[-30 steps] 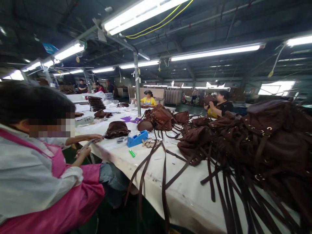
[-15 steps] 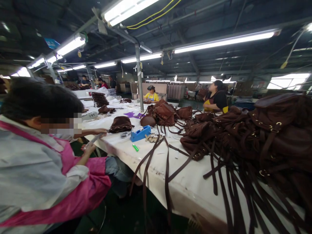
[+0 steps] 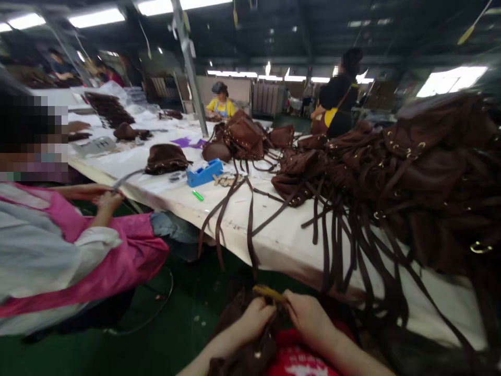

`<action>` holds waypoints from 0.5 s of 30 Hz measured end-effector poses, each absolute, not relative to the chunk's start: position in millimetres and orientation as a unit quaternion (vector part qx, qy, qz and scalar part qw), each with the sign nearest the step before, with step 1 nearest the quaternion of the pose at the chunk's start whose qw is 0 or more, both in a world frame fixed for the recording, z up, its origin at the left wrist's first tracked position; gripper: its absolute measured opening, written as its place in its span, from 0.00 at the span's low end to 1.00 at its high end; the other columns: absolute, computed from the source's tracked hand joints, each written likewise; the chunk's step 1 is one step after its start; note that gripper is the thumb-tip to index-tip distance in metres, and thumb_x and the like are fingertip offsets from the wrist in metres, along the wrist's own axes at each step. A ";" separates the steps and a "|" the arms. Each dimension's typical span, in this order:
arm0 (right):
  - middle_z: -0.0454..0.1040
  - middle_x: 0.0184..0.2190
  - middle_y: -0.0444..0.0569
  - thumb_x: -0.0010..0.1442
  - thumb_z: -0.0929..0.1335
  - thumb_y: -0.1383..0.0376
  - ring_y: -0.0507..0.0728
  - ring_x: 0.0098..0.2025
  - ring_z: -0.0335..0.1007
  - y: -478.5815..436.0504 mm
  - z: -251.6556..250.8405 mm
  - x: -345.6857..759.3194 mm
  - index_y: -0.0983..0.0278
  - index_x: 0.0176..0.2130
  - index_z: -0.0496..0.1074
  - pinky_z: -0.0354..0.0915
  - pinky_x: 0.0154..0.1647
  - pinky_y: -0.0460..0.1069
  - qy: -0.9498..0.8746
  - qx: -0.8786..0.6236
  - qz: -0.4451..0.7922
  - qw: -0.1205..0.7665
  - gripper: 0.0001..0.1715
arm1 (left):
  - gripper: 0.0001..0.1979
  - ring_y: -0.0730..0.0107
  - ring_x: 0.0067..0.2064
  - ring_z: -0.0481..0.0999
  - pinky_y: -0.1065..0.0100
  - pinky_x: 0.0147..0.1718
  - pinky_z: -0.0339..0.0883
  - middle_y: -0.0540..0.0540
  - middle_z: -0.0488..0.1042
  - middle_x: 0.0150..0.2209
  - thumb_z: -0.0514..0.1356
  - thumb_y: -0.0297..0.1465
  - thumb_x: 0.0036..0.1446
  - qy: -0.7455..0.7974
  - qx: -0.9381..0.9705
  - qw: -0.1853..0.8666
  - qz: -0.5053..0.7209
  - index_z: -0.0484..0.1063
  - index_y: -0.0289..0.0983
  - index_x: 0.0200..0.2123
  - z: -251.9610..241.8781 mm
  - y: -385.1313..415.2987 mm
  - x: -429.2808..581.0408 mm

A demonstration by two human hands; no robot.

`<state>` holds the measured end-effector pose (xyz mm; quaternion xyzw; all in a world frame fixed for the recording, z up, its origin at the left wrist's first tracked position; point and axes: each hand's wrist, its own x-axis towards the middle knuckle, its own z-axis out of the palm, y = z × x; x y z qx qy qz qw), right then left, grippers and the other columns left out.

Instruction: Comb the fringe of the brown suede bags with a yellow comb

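Both hands closed on one brown bag (image 3: 245, 350) in the lap: left hand (image 3: 252, 319) and right hand (image 3: 309, 317) pinch its yellowish top edge (image 3: 270, 293). Work looks mid-way; big bag pile (image 3: 410, 172) waits on the counter (image 3: 285, 240) beyond the hands.

blue tape dispenser (image 3: 204, 173): 1; green marker (image 3: 198, 195): 1; co-workers in view: 3; wearer's hands: 2

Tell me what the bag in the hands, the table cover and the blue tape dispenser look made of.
Bag: dark brown, matte, limp and creased, probably soft leather or a leather-like fabric; both the left hand and right hand grip it. Table cover: off-white cloth or vinyl, stained. Tape dispenser: glossy blue, likely moulded plastic.
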<state>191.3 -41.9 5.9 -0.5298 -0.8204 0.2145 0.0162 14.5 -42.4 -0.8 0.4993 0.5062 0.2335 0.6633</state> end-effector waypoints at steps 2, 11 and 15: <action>0.77 0.32 0.51 0.67 0.54 0.62 0.58 0.35 0.74 -42.3 20.1 190.8 0.63 0.38 0.68 0.58 0.32 0.49 -0.830 -0.522 0.195 -0.018 0.17 | 0.11 0.63 0.38 0.70 0.61 0.42 0.66 0.45 0.74 0.33 0.56 0.36 0.53 0.508 0.506 0.653 0.242 0.73 0.34 0.33 -3.8 -45.7 13.3; 0.77 0.33 0.51 0.68 0.53 0.59 0.57 0.34 0.74 -41.7 13.0 204.9 0.62 0.41 0.66 0.56 0.30 0.48 -0.808 -0.558 0.156 -0.105 0.18 | 0.22 0.73 0.28 0.64 0.70 0.29 0.62 0.49 0.68 0.25 0.50 0.45 0.61 0.375 0.560 0.699 0.239 0.69 0.32 0.29 13.1 -50.9 10.4; 0.77 0.34 0.53 0.68 0.52 0.59 0.59 0.36 0.74 -33.1 -0.3 203.7 0.63 0.44 0.66 0.59 0.33 0.49 -0.785 -0.594 0.145 -0.102 0.20 | 0.25 0.75 0.24 0.59 0.71 0.23 0.55 0.50 0.64 0.22 0.48 0.46 0.62 0.396 0.597 0.664 0.216 0.67 0.32 0.24 12.6 -48.2 11.4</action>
